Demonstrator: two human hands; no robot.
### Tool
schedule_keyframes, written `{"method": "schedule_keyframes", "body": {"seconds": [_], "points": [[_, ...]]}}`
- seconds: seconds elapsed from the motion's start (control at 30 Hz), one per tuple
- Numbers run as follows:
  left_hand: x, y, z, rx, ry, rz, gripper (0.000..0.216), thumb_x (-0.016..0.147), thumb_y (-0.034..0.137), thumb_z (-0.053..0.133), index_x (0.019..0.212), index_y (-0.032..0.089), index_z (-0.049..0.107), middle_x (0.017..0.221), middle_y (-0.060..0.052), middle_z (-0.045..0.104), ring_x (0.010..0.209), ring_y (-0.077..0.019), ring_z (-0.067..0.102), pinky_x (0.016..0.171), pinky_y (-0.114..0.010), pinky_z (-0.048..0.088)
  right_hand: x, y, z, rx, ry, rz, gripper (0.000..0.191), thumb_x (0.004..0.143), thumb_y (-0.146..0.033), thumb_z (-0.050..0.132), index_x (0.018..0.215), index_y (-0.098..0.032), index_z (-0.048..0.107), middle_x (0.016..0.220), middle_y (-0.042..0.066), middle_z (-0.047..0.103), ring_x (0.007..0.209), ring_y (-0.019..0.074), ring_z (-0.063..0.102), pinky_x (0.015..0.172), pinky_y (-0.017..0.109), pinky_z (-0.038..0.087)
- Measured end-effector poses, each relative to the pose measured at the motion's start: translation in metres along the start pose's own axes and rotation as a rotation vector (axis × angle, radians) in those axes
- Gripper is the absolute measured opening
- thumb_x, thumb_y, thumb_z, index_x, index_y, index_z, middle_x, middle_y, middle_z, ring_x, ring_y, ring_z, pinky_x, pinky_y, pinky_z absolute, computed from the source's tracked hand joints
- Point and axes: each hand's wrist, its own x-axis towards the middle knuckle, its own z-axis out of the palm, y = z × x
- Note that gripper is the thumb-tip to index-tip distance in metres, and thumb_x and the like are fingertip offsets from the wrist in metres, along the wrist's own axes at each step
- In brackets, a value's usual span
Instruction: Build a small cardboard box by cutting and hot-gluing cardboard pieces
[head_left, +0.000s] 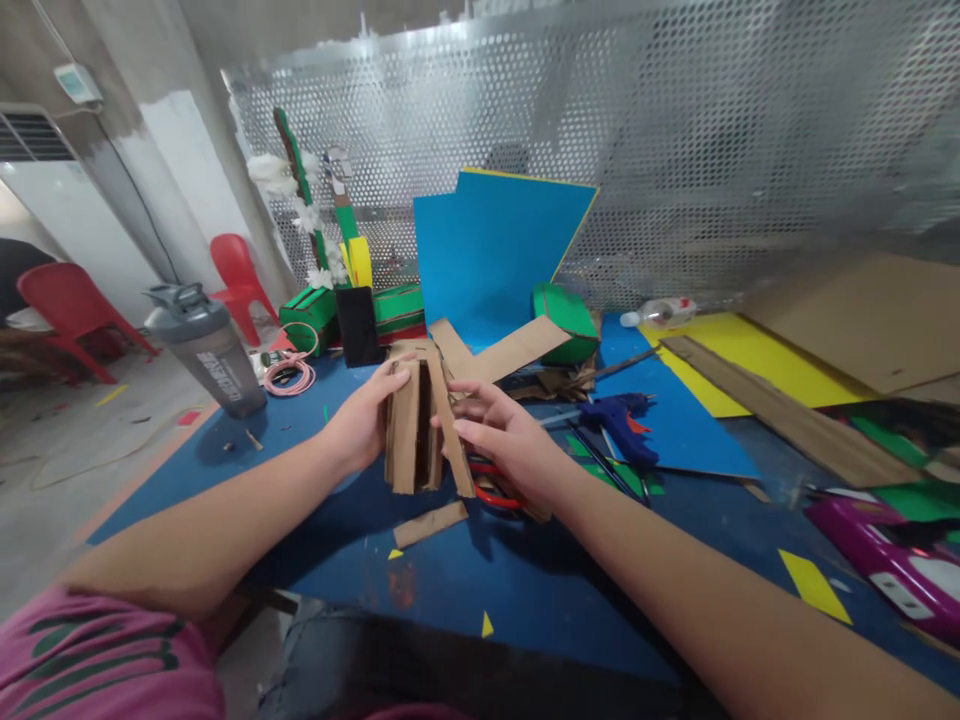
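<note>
Head: cardboard apparently between fingers

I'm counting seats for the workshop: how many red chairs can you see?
2. One red chair is at the far left; a second red chair stands behind the gray shaker bottle. More could be hidden.

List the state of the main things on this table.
Cardboard piece, held in left hand
Cardboard strip, held in right hand
Shaker bottle, standing, lid on
Phone, upright, screen dark
Glue gun, lying on its side
Plastic bottle, lying on its side
Pink cord, coiled
Blue boards, standing
</note>
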Motion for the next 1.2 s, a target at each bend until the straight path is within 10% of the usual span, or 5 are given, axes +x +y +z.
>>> {"method": "schedule_keyframes", "body": {"seconds": [0.37,1.2], "points": [[-0.010,0.002,0.007,0.016,0.034,-0.024,0.087,0.068,0.043,0.102,0.143,0.028,0.060,0.112,-0.004,0.082,0.081,-0.0239,0.079,0.074,-0.039,0.067,-0.005,-0.002,-0.005,-0.179,0.025,-0.056,0.050,0.088,-0.037,0.089,0.135,-0.033,0.070,0.110,0.002,0.078,0.108,0.0212,0.079,0.099,0.040,0.065],[-0.023,0.005,0.010,0.163,0.027,0.202,0.070,0.071,0.039,0.103,0.128,0.027,0.065,0.119,-0.003,0.077,0.111,-0.0252,0.072,0.092,-0.034,0.061,-0.018,-0.021,0.001,-0.560,0.078,-0.264,0.045,0.091,-0.028,0.077,0.135,-0.028,0.075,0.106,0.004,0.075,0.074,0.0152,0.067,0.076,0.036,0.064]]}}
